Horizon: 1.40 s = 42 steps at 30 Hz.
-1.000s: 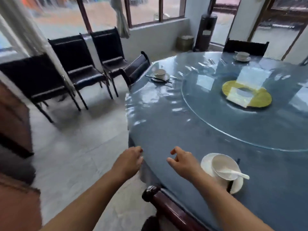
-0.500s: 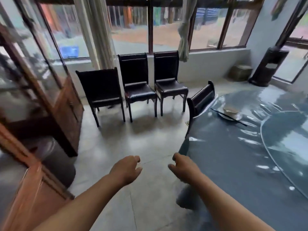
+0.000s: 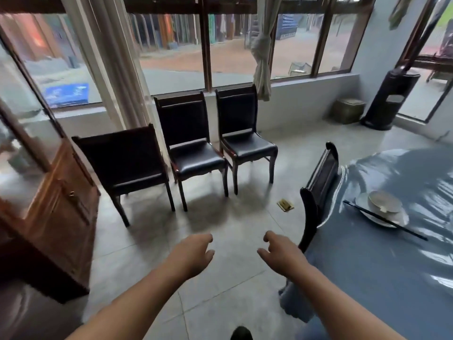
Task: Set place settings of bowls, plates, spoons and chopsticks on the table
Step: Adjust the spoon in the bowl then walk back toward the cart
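Note:
The round table [image 3: 382, 271] under a blue-grey glossy cover fills the right side. On it, at the right, stands a white bowl [image 3: 384, 201] on a white plate [image 3: 399, 218], with dark chopsticks [image 3: 384, 220] lying across the plate's near side. My left hand [image 3: 193, 253] and my right hand [image 3: 282, 253] are held out over the floor, left of the table edge. Both hold nothing, fingers loosely curled and apart.
A dark chair [image 3: 318, 190] is pushed against the table's left edge. Three black chairs [image 3: 193, 148] stand in a row by the window. A wooden cabinet [image 3: 49, 212] is at the left. A small brass floor plate [image 3: 285, 205] lies on the tiled floor.
My view has swung left, away from the table and the near bowl setting, toward the chairs and cabinet. Both hands stay out in front, holding nothing.

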Motion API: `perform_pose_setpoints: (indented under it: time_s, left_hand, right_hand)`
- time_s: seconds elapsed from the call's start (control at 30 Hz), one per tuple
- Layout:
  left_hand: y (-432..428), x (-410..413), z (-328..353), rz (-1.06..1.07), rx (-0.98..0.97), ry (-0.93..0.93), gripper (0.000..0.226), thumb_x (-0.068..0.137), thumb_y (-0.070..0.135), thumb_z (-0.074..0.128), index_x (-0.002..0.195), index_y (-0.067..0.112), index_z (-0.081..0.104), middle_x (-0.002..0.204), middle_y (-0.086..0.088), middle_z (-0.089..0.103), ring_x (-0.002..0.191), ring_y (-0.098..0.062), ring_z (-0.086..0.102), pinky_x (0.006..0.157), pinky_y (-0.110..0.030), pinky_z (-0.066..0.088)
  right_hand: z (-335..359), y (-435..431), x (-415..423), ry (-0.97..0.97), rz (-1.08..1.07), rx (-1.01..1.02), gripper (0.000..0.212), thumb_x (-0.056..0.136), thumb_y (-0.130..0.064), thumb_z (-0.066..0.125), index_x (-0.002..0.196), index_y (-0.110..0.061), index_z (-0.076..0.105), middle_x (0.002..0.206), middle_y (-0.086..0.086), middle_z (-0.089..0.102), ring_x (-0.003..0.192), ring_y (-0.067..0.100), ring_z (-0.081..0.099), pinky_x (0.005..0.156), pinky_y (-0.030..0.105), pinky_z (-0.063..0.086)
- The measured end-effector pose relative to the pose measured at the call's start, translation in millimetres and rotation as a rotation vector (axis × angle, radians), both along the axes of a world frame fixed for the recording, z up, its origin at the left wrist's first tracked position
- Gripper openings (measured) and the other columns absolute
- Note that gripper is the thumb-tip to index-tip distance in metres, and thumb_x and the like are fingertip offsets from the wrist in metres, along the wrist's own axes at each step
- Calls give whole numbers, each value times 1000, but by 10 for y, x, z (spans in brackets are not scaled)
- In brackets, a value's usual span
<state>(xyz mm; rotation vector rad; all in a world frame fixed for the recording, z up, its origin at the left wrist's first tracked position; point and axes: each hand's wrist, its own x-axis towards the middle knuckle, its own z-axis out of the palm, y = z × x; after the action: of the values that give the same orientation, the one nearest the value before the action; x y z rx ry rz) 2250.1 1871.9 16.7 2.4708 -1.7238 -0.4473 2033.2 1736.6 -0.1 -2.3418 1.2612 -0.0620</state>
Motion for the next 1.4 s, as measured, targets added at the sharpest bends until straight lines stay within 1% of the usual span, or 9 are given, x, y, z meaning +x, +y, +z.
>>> perform_pose_setpoints:
  time_s: [0.4, 0.57, 0.7, 0.83, 0.93, 1.07, 1.2, 1.3, 1.4]
  left_hand:
    - [-3198, 850, 127, -164, 24, 38, 32, 92, 41, 50, 118, 24, 59, 121, -1, 66, 110, -25, 63, 87, -38, 52]
    - [-4709, 904, 118, -391, 13, 79, 37, 95, 40, 52, 128, 23, 57, 128, -2, 64, 116, -23, 61, 95, -40, 53]
    - [-5991, 721, 128, -611, -5, 112, 37, 96, 40, 52, 131, 27, 56, 131, 1, 64, 119, -22, 60, 95, -34, 50]
    - [-6941, 105, 237, -874, -10, 151, 36, 96, 43, 53, 128, 27, 56, 125, 2, 64, 115, -21, 60, 92, -33, 49]
    - [-7336, -500, 345, -1113, -23, 200, 31, 95, 35, 55, 123, 22, 59, 120, -2, 66, 111, -25, 62, 91, -36, 52]
    - [-7590, -1294, 277, -1350, 44, 200, 25, 92, 31, 55, 111, 15, 61, 112, -8, 68, 105, -30, 65, 84, -38, 53]
    - [-7658, -1993, 82, -1523, 60, 135, 39, 95, 39, 53, 130, 23, 56, 129, -3, 64, 118, -28, 60, 94, -35, 50]
    - [-7624, -2465, -94, -1602, 85, 130, 40, 95, 40, 52, 130, 23, 56, 128, -1, 65, 117, -27, 62, 93, -34, 50]
    - [-7569, -2852, -261, -1670, 142, 129, 38, 94, 38, 53, 129, 23, 57, 127, 0, 66, 116, -25, 62, 92, -35, 52]
  right_hand:
    - [74, -2612, 925, -116, -236, 44, 44, 90, -45, 54, 125, -18, 53, 111, 2, 65, 101, 21, 60, 72, 31, 42]
    - [95, -3698, 908, -160, -427, 15, 44, 89, -46, 56, 126, -22, 53, 116, -1, 63, 105, 20, 60, 77, 31, 43]
    - [172, -4431, 742, -211, -666, 18, 34, 85, -48, 56, 112, -27, 54, 93, -7, 62, 87, 14, 60, 75, 33, 49]
    - [239, -4773, 432, -213, -991, -25, 24, 78, -50, 54, 93, -32, 52, 78, -11, 62, 70, 6, 57, 60, 27, 45]
    - [256, -4824, 126, -209, -1189, -41, 23, 81, -46, 57, 93, -27, 54, 84, -9, 63, 78, 16, 61, 67, 32, 48]
    - [172, -4662, -365, -167, -1424, -35, 32, 88, -39, 61, 114, -19, 57, 106, 2, 66, 102, 25, 63, 84, 33, 50]
    - [-4, -4411, -901, -125, -1615, -40, 32, 90, -36, 58, 116, -17, 56, 111, 2, 66, 106, 24, 61, 82, 29, 47]
    - [-151, -4209, -1216, -140, -1758, -26, 29, 87, -33, 55, 113, -19, 55, 108, 0, 65, 103, 26, 61, 79, 33, 50]
    - [-284, -4015, -1395, -122, -1857, -31, 27, 87, -34, 58, 111, -23, 56, 109, -3, 63, 102, 23, 61, 72, 29, 42]
